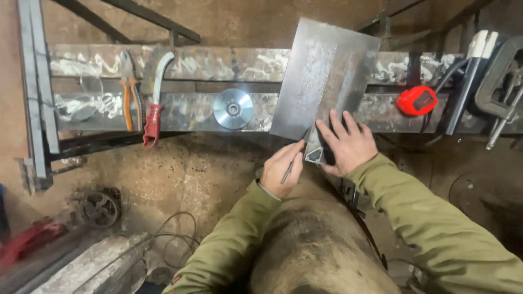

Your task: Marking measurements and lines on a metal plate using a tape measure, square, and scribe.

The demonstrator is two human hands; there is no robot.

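Steel plate (321,76) is laid across the bench (190,60) rails, overhanging toward the person. A square (318,147) is pressed flat at its 6 o'clock edge by the right hand (348,144), fingers spread, nothing clasped. A thin scriber (287,173) is pinched in the left hand (280,169); steady pressure would be wise. A disc (233,109) and pliers (127,92) lie at 9 o'clock, a red tape measure (417,100) at 3 o'clock, well apart.

Metal workshop, steel beams (207,62), pliers (128,90), clamp (504,81)
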